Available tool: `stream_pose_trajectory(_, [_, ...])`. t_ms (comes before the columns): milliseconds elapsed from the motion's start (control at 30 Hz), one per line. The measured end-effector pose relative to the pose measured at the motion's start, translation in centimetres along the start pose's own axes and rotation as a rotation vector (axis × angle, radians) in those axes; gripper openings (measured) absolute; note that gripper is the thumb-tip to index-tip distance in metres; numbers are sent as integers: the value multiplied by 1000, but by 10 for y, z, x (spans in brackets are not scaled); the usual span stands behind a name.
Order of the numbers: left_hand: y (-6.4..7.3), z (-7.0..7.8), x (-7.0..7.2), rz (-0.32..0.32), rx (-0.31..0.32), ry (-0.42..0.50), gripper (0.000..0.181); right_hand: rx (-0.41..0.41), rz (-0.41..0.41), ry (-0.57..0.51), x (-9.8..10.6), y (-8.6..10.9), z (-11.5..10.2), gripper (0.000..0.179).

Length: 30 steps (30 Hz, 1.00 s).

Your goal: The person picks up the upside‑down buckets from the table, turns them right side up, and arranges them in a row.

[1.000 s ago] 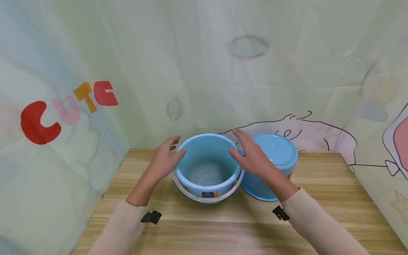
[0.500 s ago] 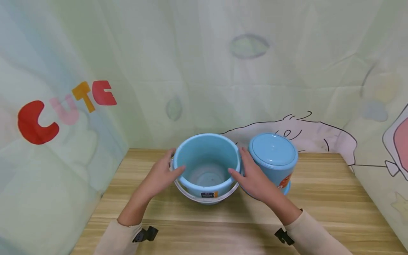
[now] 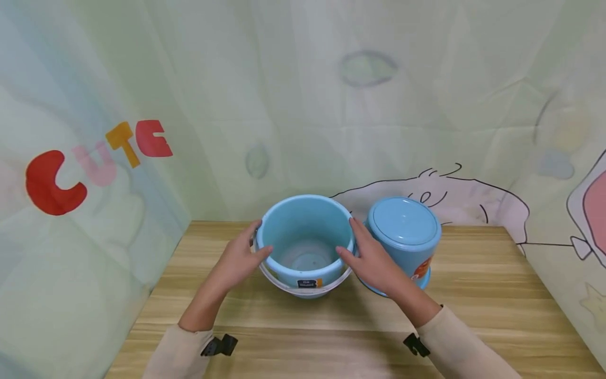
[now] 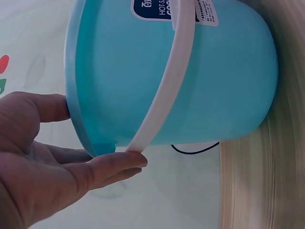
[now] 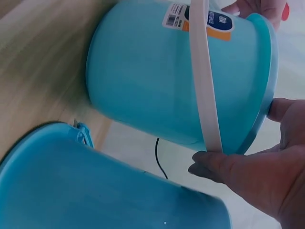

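Upright on the wooden table stands a light blue plastic bucket, its mouth facing up and nothing inside. Its white handle hangs down across the front, below a dark and orange label. My left hand grips the left side of the rim, thumb at the lip and fingers outside by the handle's end. Opposite it, my right hand holds the right side the same way, as the right wrist view also shows.
Close on the right, a second blue bucket stands upside down, its base up and an orange sticker on its side. A printed cloth backdrop rises behind the wooden table and along its sides.
Both hands have come down from hovering beside the bucket's mouth to take hold of its rim. In the last half second the bucket has shifted slightly upward in the head view.
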<state>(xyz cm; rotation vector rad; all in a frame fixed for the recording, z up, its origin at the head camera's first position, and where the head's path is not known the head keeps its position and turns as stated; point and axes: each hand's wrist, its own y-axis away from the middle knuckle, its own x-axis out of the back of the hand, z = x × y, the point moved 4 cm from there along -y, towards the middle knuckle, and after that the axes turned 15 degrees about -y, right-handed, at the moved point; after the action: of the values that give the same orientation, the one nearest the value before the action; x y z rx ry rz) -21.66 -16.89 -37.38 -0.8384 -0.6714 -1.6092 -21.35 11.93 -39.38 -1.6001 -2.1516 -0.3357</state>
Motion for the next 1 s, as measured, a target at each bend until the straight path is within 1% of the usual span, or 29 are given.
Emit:
stream_pose_trajectory(167, [-8,-2,0,8,13,15,71,-4,1,-16,3,-10,2,84])
stream_pose_trajectory(267, [-14,-5,0,15,11,23,71,-16,0,-35,3,-16,4,85])
stream_pose_trajectory(400, [-22,-7,1,22,5,30,70,-33,8,-52,3,-24,6,85])
stream_pose_trajectory(600, [-33,-11,1,30,20,45,70,-47,23,-84,3,-38,9,82])
stream_pose_trajectory(867, [-50,-15,3,37,13,78,69,-94,68,-112,4,-55,10,80])
stream_pose_trajectory(1000, [-58,-17,3,48,14,96,68,-114,77,-122,3,-61,10,80])
